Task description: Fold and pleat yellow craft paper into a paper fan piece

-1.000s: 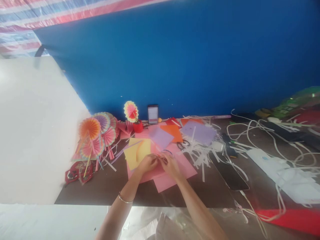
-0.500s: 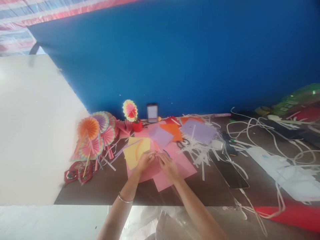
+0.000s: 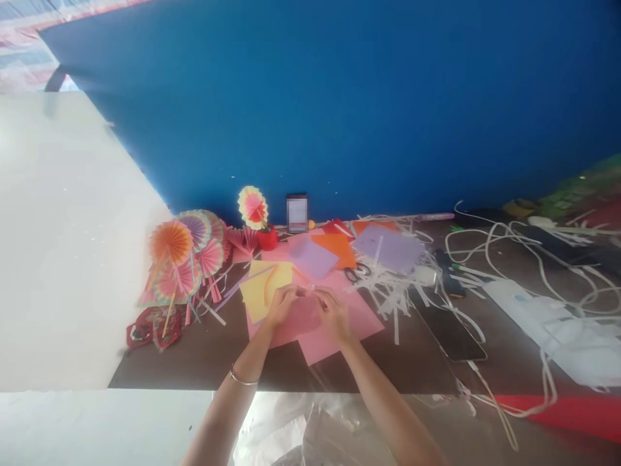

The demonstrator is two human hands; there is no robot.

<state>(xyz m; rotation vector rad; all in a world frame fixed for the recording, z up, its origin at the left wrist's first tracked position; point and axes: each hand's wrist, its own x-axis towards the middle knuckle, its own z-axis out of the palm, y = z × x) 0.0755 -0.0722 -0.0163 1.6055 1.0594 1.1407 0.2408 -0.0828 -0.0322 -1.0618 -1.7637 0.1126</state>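
Note:
Over the pink paper [image 3: 315, 346], my left hand [image 3: 282, 305] and my right hand [image 3: 334, 312] face each other with fingertips pinched. A small whitish bit [image 3: 310, 289] shows between them, too blurred to name. Left of my left hand lies yellow paper [image 3: 255, 298] with a thin orange curve on it. Beyond my fingers is a purple sheet [image 3: 314, 260], partly covering the pink paper. Black-handled scissors [image 3: 358, 273] rest to the right of the purple sheet.
Pleated paper fans [image 3: 169, 243] crowd the table's left side. A red pot [image 3: 267, 239] with a paper flower and an upright phone [image 3: 297, 213] stand at the back. White paper strips [image 3: 395, 301], a dark phone [image 3: 449, 333] and tangled white cables [image 3: 543, 349] lie to the right.
My hands have moved a little apart, and a whitish bit now shows between the fingertips. The whole view has shifted slightly.

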